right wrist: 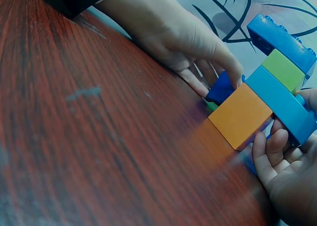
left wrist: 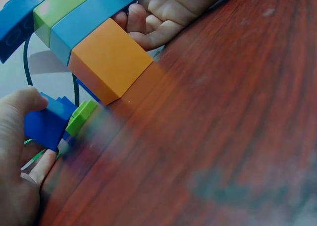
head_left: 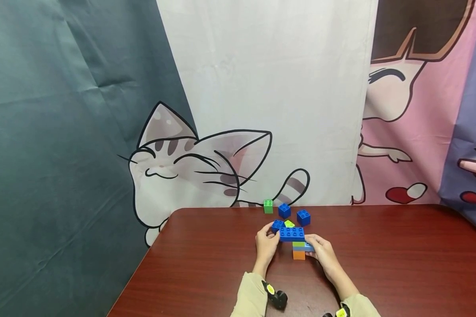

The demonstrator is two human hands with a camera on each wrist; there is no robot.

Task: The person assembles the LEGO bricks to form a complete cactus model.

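Note:
A small stack of toy building bricks stands near the middle of the table: an orange brick (head_left: 299, 255) at the bottom, a light blue brick (right wrist: 277, 102) above, then a lime green brick (left wrist: 58, 10) and a long blue brick (head_left: 291, 234) on top. With thumb and fingers, my right hand (head_left: 324, 256) grips the light blue brick's right end, which juts out past the orange one. Left of the stack, my left hand (head_left: 266, 247) pinches a smaller blue brick (left wrist: 47, 122) low over the tabletop. A lime brick (left wrist: 80, 118) lies right beside that blue brick.
Behind the stack sit a green brick (head_left: 268, 206) and two blue bricks, one (head_left: 284, 210) near the back edge and another (head_left: 303, 217) farther right. The reddish-brown table (head_left: 206, 264) ends at a printed cloth backdrop (head_left: 285, 88).

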